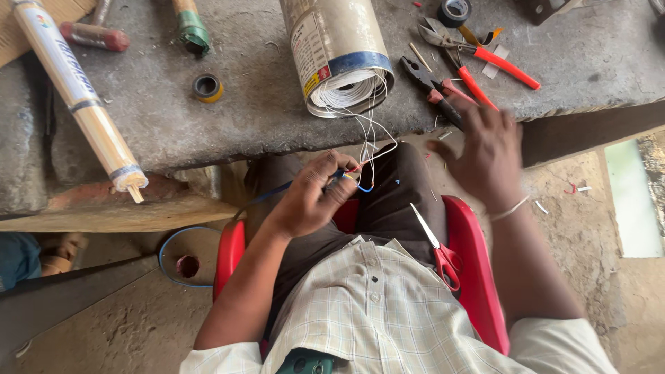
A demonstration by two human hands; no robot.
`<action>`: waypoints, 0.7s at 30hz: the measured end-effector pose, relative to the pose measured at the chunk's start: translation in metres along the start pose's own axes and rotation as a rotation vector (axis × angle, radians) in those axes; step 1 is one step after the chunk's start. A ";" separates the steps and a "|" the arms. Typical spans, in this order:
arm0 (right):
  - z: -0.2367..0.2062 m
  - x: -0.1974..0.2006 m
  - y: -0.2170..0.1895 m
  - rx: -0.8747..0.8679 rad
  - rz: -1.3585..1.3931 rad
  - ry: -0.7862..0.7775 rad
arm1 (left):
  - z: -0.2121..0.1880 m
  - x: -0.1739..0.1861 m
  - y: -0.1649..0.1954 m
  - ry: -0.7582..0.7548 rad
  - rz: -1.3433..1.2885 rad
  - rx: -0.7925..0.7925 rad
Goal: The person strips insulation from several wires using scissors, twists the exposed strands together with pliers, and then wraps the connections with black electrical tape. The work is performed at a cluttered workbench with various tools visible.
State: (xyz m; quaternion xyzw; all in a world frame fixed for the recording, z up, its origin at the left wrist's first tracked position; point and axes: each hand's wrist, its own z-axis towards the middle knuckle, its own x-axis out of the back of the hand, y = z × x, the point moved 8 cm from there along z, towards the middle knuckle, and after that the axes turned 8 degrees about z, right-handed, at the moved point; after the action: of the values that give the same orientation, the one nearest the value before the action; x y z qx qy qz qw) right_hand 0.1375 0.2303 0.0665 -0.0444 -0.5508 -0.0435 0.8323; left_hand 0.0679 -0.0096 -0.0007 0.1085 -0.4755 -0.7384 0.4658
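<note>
Two hands over the lap. Left hand [309,201] pinches a blue wire [277,191] with thin red and white strands at its near-centre tip, just below the bench [208,125] edge. Right hand [485,149] is open, fingers spread, blurred, holding nothing, just near the red-handled pliers [443,93]. White strands trail from a cardboard tube [339,52]. Wire looks light, limp, thin; likely best held close behind the bared end. Scissors [436,249] lie on the red seat [471,263].

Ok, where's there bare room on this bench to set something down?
Bare slab lies between the small tape ring and the wire spool, and right of the red-handled pliers. It is crowded around the pliers, where the right hand reaches.
</note>
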 end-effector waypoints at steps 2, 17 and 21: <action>0.013 -0.018 0.029 -0.113 -0.019 -0.232 | -0.002 -0.007 -0.020 -0.047 -0.345 0.217; -0.091 -0.113 0.072 -0.486 1.251 -0.324 | 0.011 -0.016 -0.055 -0.069 -0.066 0.200; -0.135 -0.151 0.022 -0.431 1.443 -0.592 | 0.011 -0.033 -0.081 -0.179 -0.322 0.277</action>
State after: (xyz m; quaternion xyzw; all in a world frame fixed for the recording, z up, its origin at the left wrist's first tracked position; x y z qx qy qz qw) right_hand 0.2044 0.2393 -0.1252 -0.5582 -0.5634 0.4127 0.4479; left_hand 0.0316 0.0324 -0.0694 0.1799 -0.5884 -0.7375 0.2784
